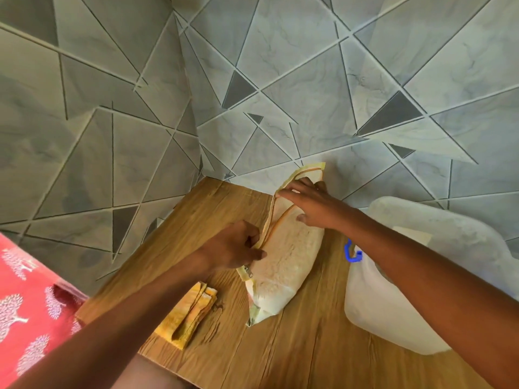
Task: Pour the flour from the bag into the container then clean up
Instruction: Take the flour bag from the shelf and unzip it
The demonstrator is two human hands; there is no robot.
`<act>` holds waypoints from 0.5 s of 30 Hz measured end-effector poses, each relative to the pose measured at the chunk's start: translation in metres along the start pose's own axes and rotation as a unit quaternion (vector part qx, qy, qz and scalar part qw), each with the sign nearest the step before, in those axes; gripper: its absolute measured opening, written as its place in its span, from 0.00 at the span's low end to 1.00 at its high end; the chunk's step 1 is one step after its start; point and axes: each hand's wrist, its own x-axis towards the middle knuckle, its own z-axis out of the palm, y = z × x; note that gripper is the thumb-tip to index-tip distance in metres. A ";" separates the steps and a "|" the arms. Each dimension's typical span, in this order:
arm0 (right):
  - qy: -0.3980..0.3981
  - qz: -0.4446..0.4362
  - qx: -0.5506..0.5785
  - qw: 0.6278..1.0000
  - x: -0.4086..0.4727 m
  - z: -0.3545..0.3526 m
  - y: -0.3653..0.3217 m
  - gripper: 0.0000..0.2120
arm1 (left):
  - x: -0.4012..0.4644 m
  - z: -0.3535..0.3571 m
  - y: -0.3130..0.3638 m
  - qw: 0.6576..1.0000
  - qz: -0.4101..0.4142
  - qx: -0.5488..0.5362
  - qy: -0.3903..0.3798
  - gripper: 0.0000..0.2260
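A clear zip bag of white flour (pixel 289 265) with a yellow zipper edge lies on the wooden table (pixel 280 355), its top toward the wall. My left hand (pixel 233 251) pinches the zipper edge near the slider. Across the bag's upper part rests my right hand (pixel 311 206), fingers spread and touching the zipper strip. The translucent plastic container (pixel 373 301) with a blue latch (pixel 352 252) stands to the right of the bag, partly behind my right forearm. Its lid (pixel 449 228) leans behind it.
A folded yellow cloth (pixel 191 313) lies on the table to the left of the bag. Grey geometric-tiled walls (pixel 252 80) meet in a corner behind the table. A red patterned fabric (pixel 25 310) is at the lower left.
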 end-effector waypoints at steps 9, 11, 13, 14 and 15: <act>-0.014 -0.008 0.071 0.997 -0.002 -0.008 0.007 0.42 | 0.000 -0.003 -0.015 0.980 -0.123 -0.126 0.096 0.14; -0.028 0.005 0.108 0.994 -0.017 -0.014 0.021 0.43 | 0.003 -0.004 -0.024 0.972 -0.145 -0.058 0.177 0.09; -0.066 0.007 0.111 0.992 -0.027 -0.012 0.026 0.39 | 0.008 -0.006 -0.020 0.967 -0.162 -0.020 0.195 0.12; -0.091 -0.002 0.094 0.991 -0.028 -0.011 0.024 0.35 | 0.013 -0.005 -0.017 0.970 -0.165 -0.013 0.179 0.19; -0.122 -0.016 0.079 0.989 -0.027 -0.008 0.020 0.28 | 0.022 -0.005 -0.016 0.974 -0.166 -0.005 0.157 0.24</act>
